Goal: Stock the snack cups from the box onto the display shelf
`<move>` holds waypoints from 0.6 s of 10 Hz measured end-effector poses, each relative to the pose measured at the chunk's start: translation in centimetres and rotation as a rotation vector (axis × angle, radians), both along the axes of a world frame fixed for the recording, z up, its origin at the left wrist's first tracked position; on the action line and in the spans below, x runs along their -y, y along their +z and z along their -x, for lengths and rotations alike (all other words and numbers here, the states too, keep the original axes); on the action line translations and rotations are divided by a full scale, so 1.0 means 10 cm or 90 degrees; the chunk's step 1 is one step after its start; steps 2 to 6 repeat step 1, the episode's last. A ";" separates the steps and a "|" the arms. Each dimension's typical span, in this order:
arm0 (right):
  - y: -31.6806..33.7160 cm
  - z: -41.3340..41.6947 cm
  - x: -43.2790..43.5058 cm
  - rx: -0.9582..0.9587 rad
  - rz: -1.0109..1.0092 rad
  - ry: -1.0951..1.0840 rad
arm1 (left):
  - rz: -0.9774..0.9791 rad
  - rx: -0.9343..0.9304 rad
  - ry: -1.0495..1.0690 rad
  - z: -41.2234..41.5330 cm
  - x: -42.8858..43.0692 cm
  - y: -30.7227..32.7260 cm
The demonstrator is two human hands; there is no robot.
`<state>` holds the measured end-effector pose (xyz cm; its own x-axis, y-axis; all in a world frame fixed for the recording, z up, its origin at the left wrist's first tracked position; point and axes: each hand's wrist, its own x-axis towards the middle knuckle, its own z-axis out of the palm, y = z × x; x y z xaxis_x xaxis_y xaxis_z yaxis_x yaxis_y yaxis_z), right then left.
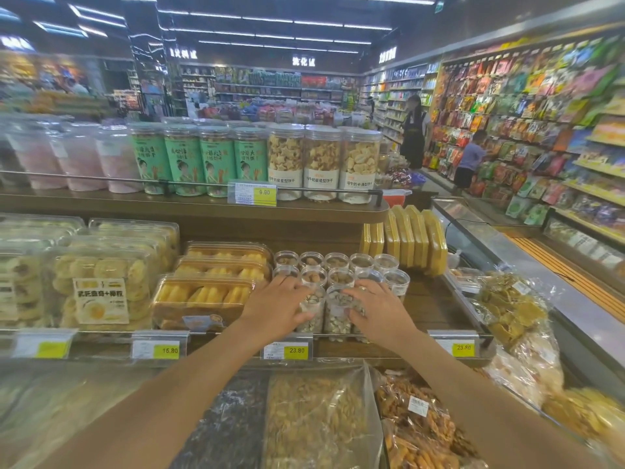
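1. Clear bags of dried snacks [314, 418] lie nearest us, below the shelf front, and both our bare forearms reach over them
2. Our left hand [280, 304] curls round the left front cup [311, 316], fingertips bent over its lid
3. Our right hand [377, 308] curls over the right front cup [336, 316], fingers gripping the lid rim; whatever sits under the palm is hidden
4. Both cups stand upright and touching at the front edge of the wooden display shelf [433, 309], just behind the price tag [287, 350] marked 23.80
5. Right behind them, more snack cups [336, 265] stand in two close rows, clear-lidded and filled with nuts
6. Boxed yellow pastries [203, 296] press in just beside our left hand, leaving little room on that side
7. On the right there is bare wood, then yellow packs [416, 242] standing on edge at the back corner
8. An upper ledge carries tall jars [321, 160] above and behind the cups
9. Two people [414, 137] stand in the far aisle, well apart from us
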<state>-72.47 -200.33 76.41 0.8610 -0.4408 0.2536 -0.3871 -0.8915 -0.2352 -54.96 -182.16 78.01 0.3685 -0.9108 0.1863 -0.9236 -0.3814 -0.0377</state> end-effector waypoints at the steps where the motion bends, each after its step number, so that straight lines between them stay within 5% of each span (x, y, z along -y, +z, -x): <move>1: 0.11 0.03 -0.11 -0.027 -0.009 -0.020 | -0.022 0.005 -0.009 0.05 -0.16 0.05; 6: 0.11 0.03 -0.11 -0.027 -0.009 -0.020 | -0.022 0.005 -0.009 0.05 -0.16 0.05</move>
